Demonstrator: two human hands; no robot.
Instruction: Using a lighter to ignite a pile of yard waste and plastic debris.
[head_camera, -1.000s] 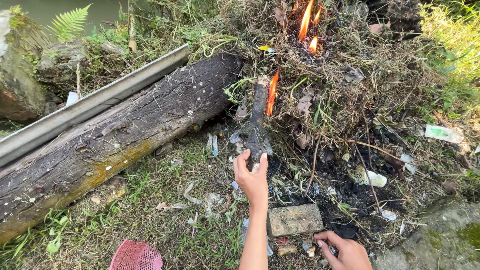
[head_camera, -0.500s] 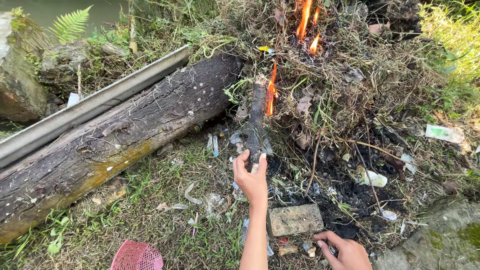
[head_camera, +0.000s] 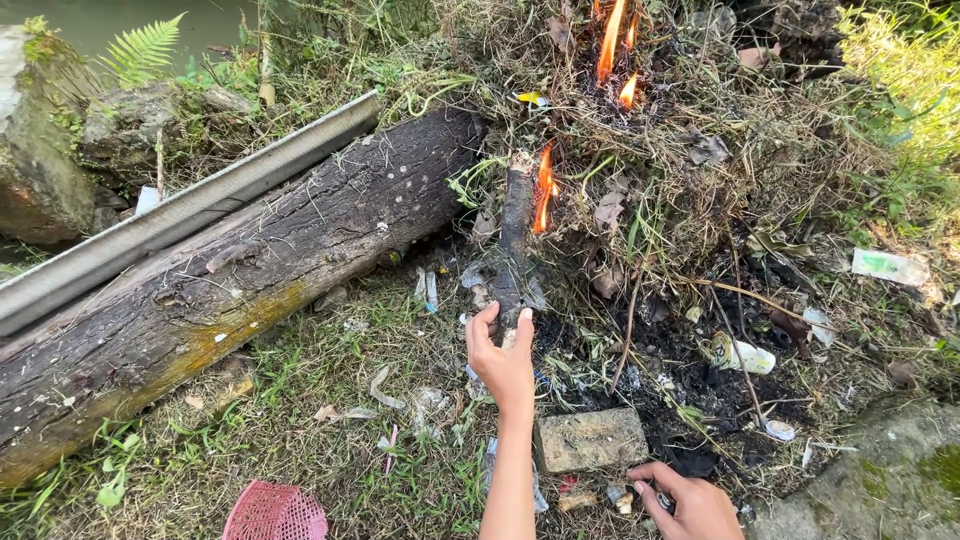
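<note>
Left hand gripping the near end of a burning stick at a brush fire

At the lower left edge lies a pink plastic basket (head_camera: 275, 515); above it a big mossy log (head_camera: 230, 285) runs diagonally toward the upper centre, a grey metal channel (head_camera: 180, 215) alongside. In the centre, the left hand (head_camera: 503, 358) has its fingers wrapped round the cool lower end of the dark stick (head_camera: 513, 240), likely to stay clear of the flame (head_camera: 545, 190) licking its upper right side; the stick is charred, rough-barked, and points up into the dry brush pile (head_camera: 690, 130). Below sits a flat brick (head_camera: 590, 438). At the bottom right the right hand (head_camera: 690, 500) rests on blackened ground, fingers curled over something small; whether it grips it, I cannot tell
</note>
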